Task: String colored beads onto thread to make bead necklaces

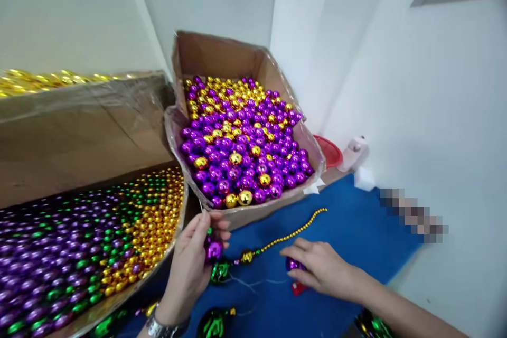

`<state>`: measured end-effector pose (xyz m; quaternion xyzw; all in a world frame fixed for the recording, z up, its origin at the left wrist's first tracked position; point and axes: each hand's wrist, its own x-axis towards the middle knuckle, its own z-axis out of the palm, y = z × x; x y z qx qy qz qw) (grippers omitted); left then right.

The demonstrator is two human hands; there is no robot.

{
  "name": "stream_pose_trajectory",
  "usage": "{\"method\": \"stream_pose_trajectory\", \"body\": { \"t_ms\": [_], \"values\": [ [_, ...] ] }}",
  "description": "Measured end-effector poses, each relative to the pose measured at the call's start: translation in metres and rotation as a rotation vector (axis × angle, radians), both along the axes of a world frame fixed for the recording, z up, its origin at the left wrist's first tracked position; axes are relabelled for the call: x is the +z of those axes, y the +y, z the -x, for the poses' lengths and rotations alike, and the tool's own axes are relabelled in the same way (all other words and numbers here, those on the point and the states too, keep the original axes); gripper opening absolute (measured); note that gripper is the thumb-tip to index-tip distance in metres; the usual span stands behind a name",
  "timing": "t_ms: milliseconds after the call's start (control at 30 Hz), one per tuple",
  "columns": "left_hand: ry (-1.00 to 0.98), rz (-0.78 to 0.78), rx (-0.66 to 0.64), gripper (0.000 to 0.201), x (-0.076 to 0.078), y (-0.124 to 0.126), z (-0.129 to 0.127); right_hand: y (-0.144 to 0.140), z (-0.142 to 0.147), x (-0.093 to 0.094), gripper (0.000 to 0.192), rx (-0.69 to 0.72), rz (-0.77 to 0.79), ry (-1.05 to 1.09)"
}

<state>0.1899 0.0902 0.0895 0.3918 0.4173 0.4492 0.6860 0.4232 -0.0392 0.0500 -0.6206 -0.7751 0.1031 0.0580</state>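
My left hand [189, 261] is closed, with thumb and fingers together at the top of a shiny purple ball [214, 250] that has a small green bead above it. My right hand [319, 270] has its fingers curled round another purple ball [293, 264], close over the blue tabletop [336, 222]. Just below those fingers lies a small red object [298, 289] whose kind I cannot make out. Between the hands, a string of small gold beads [295, 232] runs to a larger gold ball [246, 257] and a green ball [219, 272]. Thin pale threads trail from there.
A cardboard box [261, 213] at the back holds purple and gold balls. At left, another box [119, 309] holds rows of purple, green and gold beads. A large green ball [212, 323] sits at the front edge. A red basin [328, 151] stands by the white wall.
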Motion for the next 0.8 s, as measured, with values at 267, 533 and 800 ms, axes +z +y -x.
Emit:
{"method": "stream_pose_trajectory", "body": {
  "t_ms": [267, 533, 800],
  "values": [
    [-0.033, 0.028, -0.024, 0.032, 0.002, -0.012, 0.008, 0.101, -0.004, 0.055, 0.053, -0.066, -0.598, 0.085],
    [-0.038, 0.035, -0.045, 0.030, 0.003, -0.019, 0.012, 0.159, 0.013, 0.038, 0.046, 0.076, -0.546, 0.150],
    [-0.050, 0.037, -0.018, 0.033, 0.015, -0.023, 0.001, 0.212, 0.008, 0.082, 0.037, 0.002, -0.554, 0.316]
  ]
}}
